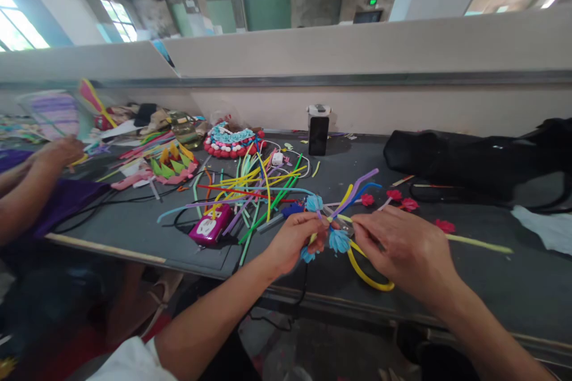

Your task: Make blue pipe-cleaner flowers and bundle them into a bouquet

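My left hand [295, 239] is closed in a pinch on a small bunch of blue flowers [338, 240] with thin coloured stems, held just above the dark table [134, 226]. My right hand [402, 250] is closed too, its fingertips pinching the same bunch from the right, where purple, blue and yellow stems [357, 190] fan upward. A yellow stem [369, 277] loops below my right hand. Another blue flower [314, 202] tops the bunch.
A pile of coloured stems [254, 187] lies left of centre, with a pink box [210, 225] beside it. Red flowers [395, 196] lie to the right, a black bag [469, 161] behind them. A phone [318, 134] stands at the back. Another person's arm [31, 184] works at left.
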`<move>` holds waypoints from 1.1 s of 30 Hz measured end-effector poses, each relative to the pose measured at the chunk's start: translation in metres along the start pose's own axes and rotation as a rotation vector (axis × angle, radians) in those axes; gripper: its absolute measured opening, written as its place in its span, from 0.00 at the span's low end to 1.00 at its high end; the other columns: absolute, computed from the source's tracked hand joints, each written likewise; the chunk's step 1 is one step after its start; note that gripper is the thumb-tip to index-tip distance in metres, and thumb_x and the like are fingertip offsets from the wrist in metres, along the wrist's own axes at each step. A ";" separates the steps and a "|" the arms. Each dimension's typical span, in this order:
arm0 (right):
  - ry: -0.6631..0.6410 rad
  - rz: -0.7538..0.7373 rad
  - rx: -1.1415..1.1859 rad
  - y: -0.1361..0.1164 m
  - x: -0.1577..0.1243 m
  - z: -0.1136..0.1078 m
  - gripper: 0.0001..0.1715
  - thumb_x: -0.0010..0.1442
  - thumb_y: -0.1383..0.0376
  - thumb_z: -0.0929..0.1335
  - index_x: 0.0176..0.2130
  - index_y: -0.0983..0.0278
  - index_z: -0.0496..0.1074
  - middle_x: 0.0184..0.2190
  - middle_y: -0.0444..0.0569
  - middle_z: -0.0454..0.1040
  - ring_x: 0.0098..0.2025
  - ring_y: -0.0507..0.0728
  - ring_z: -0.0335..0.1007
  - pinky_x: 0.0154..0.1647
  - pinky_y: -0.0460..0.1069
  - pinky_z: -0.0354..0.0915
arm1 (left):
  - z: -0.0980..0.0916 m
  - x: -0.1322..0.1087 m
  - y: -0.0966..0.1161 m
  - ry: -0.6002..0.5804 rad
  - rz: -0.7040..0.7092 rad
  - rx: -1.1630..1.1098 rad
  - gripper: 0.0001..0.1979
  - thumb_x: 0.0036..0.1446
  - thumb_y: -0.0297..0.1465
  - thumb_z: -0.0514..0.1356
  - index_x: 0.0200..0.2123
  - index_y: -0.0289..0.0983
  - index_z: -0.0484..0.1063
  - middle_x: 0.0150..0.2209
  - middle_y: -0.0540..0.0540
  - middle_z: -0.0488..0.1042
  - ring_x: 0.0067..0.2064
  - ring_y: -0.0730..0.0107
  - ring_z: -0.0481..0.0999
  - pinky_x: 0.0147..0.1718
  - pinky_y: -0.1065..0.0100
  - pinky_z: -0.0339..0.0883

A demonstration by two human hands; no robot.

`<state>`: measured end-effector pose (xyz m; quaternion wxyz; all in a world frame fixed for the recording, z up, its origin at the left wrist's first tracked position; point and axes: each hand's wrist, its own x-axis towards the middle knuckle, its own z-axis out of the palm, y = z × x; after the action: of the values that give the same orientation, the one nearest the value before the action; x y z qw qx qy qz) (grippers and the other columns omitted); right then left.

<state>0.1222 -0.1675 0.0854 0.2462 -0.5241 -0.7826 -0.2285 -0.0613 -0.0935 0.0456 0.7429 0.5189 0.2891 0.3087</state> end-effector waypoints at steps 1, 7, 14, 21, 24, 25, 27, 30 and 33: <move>0.019 0.022 -0.012 0.000 -0.001 0.000 0.12 0.63 0.67 0.64 0.32 0.64 0.77 0.22 0.45 0.73 0.27 0.53 0.66 0.32 0.48 0.56 | 0.000 0.000 0.000 0.006 0.004 -0.002 0.13 0.54 0.35 0.60 0.33 0.30 0.77 0.19 0.51 0.64 0.20 0.79 0.62 0.19 0.74 0.48; 0.043 0.063 -0.114 -0.001 -0.003 0.003 0.11 0.62 0.65 0.65 0.34 0.62 0.77 0.24 0.45 0.76 0.26 0.52 0.67 0.29 0.48 0.54 | 0.000 0.000 -0.003 0.012 0.050 0.050 0.14 0.54 0.36 0.60 0.34 0.31 0.78 0.19 0.51 0.62 0.21 0.79 0.61 0.19 0.74 0.47; -0.003 0.112 -0.099 -0.007 -0.002 0.005 0.13 0.62 0.64 0.64 0.35 0.61 0.78 0.22 0.44 0.75 0.24 0.52 0.67 0.27 0.48 0.52 | 0.003 0.000 -0.005 0.048 0.041 0.120 0.17 0.52 0.41 0.61 0.33 0.31 0.77 0.19 0.51 0.63 0.21 0.79 0.59 0.19 0.74 0.49; -0.071 0.169 0.005 -0.014 -0.006 0.016 0.12 0.62 0.64 0.64 0.36 0.59 0.78 0.24 0.44 0.77 0.26 0.52 0.70 0.27 0.47 0.54 | 0.001 0.002 -0.009 0.027 0.076 0.166 0.19 0.51 0.44 0.62 0.24 0.32 0.72 0.20 0.50 0.67 0.20 0.79 0.62 0.20 0.73 0.54; -0.106 0.184 0.019 -0.016 -0.007 0.017 0.13 0.62 0.64 0.64 0.36 0.59 0.78 0.24 0.45 0.76 0.26 0.52 0.71 0.26 0.46 0.53 | 0.001 0.002 -0.009 -0.006 0.102 0.164 0.19 0.53 0.44 0.62 0.25 0.32 0.72 0.22 0.49 0.69 0.20 0.79 0.63 0.21 0.73 0.56; -0.113 0.192 0.019 -0.016 -0.007 0.017 0.13 0.61 0.64 0.63 0.36 0.58 0.78 0.23 0.45 0.76 0.26 0.52 0.71 0.26 0.46 0.53 | 0.001 0.003 -0.009 -0.014 0.105 0.161 0.19 0.53 0.44 0.62 0.25 0.32 0.72 0.22 0.49 0.70 0.20 0.79 0.64 0.21 0.73 0.57; -0.133 0.213 0.014 -0.017 -0.006 0.018 0.14 0.61 0.65 0.63 0.36 0.58 0.78 0.23 0.45 0.76 0.25 0.52 0.71 0.25 0.46 0.54 | 0.001 0.003 -0.009 -0.024 0.102 0.153 0.19 0.53 0.44 0.62 0.26 0.32 0.72 0.23 0.48 0.70 0.20 0.79 0.65 0.21 0.74 0.58; -0.158 0.246 0.014 -0.018 -0.006 0.019 0.15 0.61 0.65 0.62 0.37 0.58 0.78 0.23 0.45 0.77 0.25 0.52 0.72 0.25 0.45 0.54 | 0.002 0.003 -0.009 -0.029 0.103 0.135 0.19 0.52 0.45 0.62 0.31 0.32 0.72 0.23 0.49 0.71 0.19 0.79 0.66 0.21 0.74 0.59; -0.141 0.254 0.030 -0.018 -0.007 0.020 0.15 0.60 0.65 0.62 0.39 0.58 0.78 0.24 0.45 0.77 0.24 0.52 0.72 0.25 0.45 0.55 | 0.002 0.003 -0.009 -0.037 0.112 0.106 0.20 0.52 0.44 0.63 0.39 0.32 0.73 0.23 0.49 0.72 0.20 0.78 0.68 0.23 0.73 0.61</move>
<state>0.1052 -0.1666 0.0642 0.2254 -0.6297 -0.7288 -0.1465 -0.0569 -0.0949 0.0374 0.7010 0.5786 0.2619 0.3246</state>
